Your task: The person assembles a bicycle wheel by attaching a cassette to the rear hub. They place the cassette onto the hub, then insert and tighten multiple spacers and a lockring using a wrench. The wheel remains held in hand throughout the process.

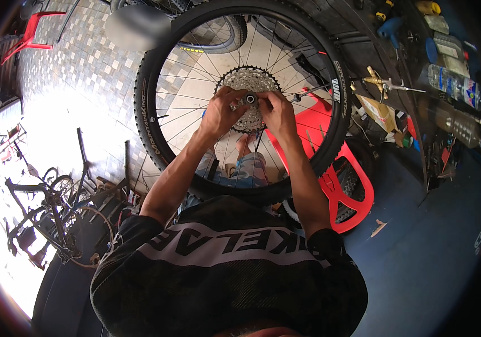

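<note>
A bicycle wheel with a knobby black tyre [149,121] lies face up in front of me. At its centre sits a silver cassette [250,74] with many toothed rings. A small round hub end cap [250,99], dark with a bright ring, stands out of the cassette's middle. My left hand [222,114] reaches over the spokes from the left, its fingers curled and pinched against the cap. From the other side my right hand [277,114] pinches at the same cap with thumb and fingers. The palms hide parts of the cassette.
A red plastic chair [358,188] stands under the wheel's right side. Another tyre [233,36] is beyond the wheel. At the right, a bench holds bottles [457,87] and tools, including a brass-and-silver tool [386,84]. Bicycle frames [52,202] stand at the left.
</note>
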`<state>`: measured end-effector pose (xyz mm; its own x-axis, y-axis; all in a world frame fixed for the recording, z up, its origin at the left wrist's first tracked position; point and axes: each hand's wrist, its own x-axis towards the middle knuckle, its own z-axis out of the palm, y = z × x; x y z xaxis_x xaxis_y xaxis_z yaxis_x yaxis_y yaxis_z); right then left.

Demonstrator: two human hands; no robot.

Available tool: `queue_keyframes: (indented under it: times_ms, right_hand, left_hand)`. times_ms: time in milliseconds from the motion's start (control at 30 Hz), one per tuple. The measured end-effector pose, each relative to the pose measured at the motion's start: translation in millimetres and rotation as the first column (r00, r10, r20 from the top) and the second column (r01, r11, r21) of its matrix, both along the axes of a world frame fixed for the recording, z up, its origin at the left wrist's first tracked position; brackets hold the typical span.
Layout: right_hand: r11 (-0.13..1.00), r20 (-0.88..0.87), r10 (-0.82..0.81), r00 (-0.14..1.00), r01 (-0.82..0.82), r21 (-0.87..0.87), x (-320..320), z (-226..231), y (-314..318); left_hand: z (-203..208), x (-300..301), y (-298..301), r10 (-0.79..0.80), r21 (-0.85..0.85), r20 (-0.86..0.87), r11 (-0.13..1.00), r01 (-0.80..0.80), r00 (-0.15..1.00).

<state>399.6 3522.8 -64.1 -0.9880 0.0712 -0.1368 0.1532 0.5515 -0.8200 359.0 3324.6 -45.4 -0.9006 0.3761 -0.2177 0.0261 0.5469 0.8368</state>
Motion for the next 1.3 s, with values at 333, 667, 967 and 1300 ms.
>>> queue_keyframes:
  times_ms: [333, 667, 967, 1300]
  right_hand:
    - [0.999, 0.011, 0.001, 1.0, -0.002, 0.045, -1, 5, -3]
    - [0.985, -0.017, 0.003, 1.0, 0.0, 0.172, -2, 8, -10]
    - [0.97, -0.02, 0.037, 0.999, -0.032, 0.241, 1, 10, -8]
    - [0.865, -0.52, -0.332, 0.787, 0.473, 0.164, -110, 156, 193]
  left_hand:
    - [-10, 7, -4, 0.012, -0.018, -0.065, 1.0, -0.013, 0.998]
    - [-1, 6, 3, -0.033, -0.211, -0.167, 0.978, -0.003, 0.985]
    - [1, 3, 9, -0.059, -0.219, -0.185, 0.976, 0.018, 0.981]
    - [6, -5, 11, -0.112, -0.209, -0.203, 0.975, 0.069, 0.973]
